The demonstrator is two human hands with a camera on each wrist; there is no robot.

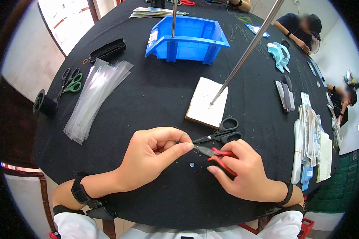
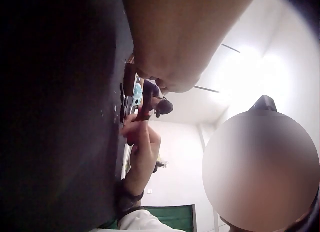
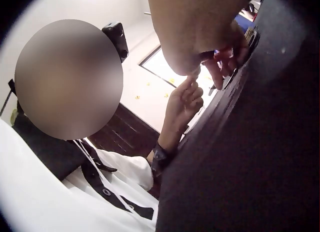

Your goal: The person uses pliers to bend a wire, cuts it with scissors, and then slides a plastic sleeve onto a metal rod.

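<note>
My right hand grips small red-handled pliers, whose metal tip points left toward my left hand. My left hand pinches something tiny between thumb and forefinger right at the pliers' tip; the item is too small to make out. Both hands rest on the black tablecloth near its front edge. A small pale bead-like piece lies on the cloth just below the fingertips. In the right wrist view the left hand shows curled; in the left wrist view the right hand holds the red handles.
Black scissors lie just behind the pliers. A white block holds a slanted metal rod. A blue bin stands at the back, clear plastic sleeves and green scissors left, paper stacks right. Other people sit far right.
</note>
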